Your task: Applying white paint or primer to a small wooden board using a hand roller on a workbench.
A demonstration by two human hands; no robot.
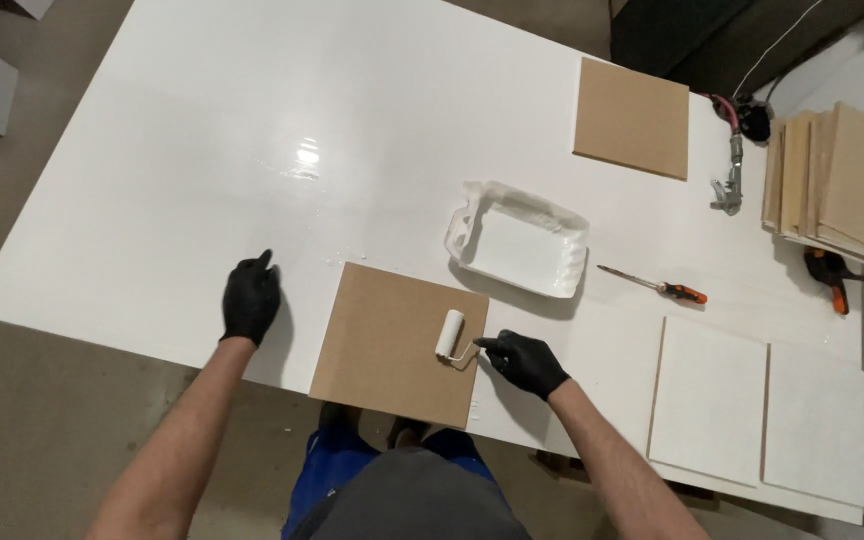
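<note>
My right hand (524, 362), in a black glove, grips the handle of a small white paint roller (450, 333). The roller rests on the right part of a bare brown square board (392, 342) that lies at the near edge of the white table (202, 150). My left hand (250, 298), also in a black glove, lies flat on the table just left of the board, holding nothing. A white paint tray (518, 239) with white paint sits just beyond the board.
Two white-painted boards (708, 400) (816, 424) lie at the near right. Another brown board (633, 118) lies far right, a stack of brown boards (842, 182) at the right edge. A screwdriver with an orange handle (655, 286), a metal air tool (730, 178) and an orange clamp (832, 272) lie nearby.
</note>
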